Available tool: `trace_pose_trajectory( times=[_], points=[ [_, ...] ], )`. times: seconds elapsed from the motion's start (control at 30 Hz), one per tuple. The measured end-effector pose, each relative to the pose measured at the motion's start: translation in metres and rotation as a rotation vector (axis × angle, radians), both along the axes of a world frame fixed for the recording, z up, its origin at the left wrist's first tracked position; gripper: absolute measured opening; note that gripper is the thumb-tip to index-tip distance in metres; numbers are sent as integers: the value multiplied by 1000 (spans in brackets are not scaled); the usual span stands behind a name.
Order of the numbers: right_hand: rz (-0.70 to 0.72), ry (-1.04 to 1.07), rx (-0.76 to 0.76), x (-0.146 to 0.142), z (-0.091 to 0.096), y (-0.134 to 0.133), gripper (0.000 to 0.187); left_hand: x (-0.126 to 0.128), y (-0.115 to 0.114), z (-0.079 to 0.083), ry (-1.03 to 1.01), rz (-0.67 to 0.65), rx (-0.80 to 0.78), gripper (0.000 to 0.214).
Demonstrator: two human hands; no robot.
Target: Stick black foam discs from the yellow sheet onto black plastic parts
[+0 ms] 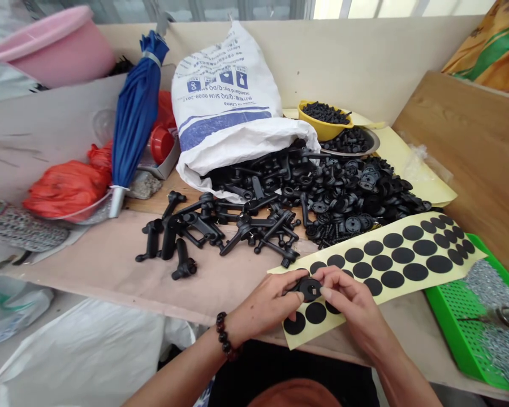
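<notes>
My left hand [271, 297], with a dark bead bracelet on its wrist, grips a black plastic part with a round base [310, 289]. A small square metal-looking piece shows in the base's centre; the rest of the part is hidden in my fingers. On the right edge of that base are the pinched thumb and fingers of my right hand [350, 294]. Both hands are above a pale yellow sheet [299, 339] of round black stickers [316, 312]. Beyond them lie several black plastic crank handles [184, 261], some with small metal bits showing.
Black discs and screw-like parts [356, 192] are heaped before a white sack [233, 90]. Behind stands a yellow bowl [322, 130] of small black pieces. At right, a green tray [449, 316] holds screws [500, 339] and a power-driver-like tool [507, 315]. A blue umbrella [136, 113] leans left.
</notes>
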State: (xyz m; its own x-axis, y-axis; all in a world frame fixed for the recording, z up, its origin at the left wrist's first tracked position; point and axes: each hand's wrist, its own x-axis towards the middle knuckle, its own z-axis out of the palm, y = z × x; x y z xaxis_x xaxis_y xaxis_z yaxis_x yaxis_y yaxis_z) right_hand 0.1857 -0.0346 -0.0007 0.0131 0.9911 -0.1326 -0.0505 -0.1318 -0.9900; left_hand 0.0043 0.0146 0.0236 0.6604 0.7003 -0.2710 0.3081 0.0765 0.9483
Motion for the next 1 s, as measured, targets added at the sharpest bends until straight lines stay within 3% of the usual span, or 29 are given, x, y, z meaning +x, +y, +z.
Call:
trace_pose_trajectory(
  times=[0.23, 0.5, 0.83, 1.0],
  points=[
    [9, -1, 23, 1, -4, 1, 18, 0, 0, 0, 10, -3, 0, 45],
    [5, -27, 50, 1, -3, 1, 18, 3, -6, -14, -76, 85, -3, 37],
    [-2, -194, 84, -7, 8, -1, 20, 7, -10, -16, -114, 177, 22, 24],
    [1, -96, 35, -12, 6, -4, 21, 5, -12, -16, -154, 194, 29, 23]
  ],
)
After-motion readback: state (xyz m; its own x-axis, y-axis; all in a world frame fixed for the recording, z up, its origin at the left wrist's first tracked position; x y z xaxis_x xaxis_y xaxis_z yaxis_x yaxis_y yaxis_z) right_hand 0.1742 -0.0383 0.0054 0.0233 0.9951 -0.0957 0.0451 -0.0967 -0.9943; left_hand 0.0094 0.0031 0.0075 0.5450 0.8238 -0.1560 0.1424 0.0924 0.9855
